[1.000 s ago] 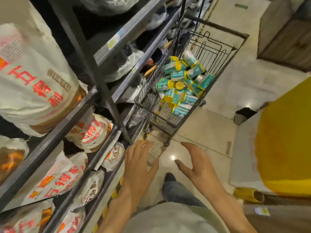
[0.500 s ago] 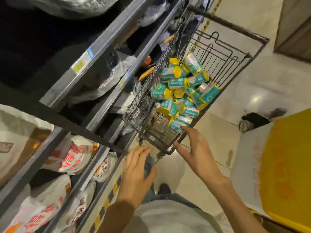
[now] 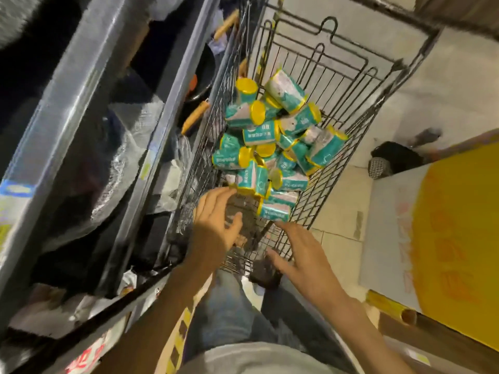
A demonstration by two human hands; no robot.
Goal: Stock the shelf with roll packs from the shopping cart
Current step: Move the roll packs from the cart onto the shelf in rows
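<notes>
The shelf (image 3: 113,109) fills the left side, its grey metal edges running diagonally; what lies on its levels is dark and smeared by motion blur, so only crinkled clear plastic and some white bags with red print near the bottom edge can be made out. A large yellow board (image 3: 456,238) stands at the right, cut off by the frame. Between them sits the wire shopping cart (image 3: 351,85), its far rim cropped at the top. Inside it, a heap of teal roll packs (image 3: 272,147) with yellow ends lies jumbled against the cart's left and middle; those underneath are hidden by the ones on top.

The left hand (image 3: 216,225) reaches into the near end of the cart, fingers spread and holding nothing, its fingertips close to the nearest pack, perhaps brushing it, though blur makes this unclear. The right hand (image 3: 299,255) hovers over the cart's near right rim, fingers straight and apart, just below the lowest roll pack (image 3: 278,209). A black shoe (image 3: 391,163) shows on the tiled floor behind the board.
</notes>
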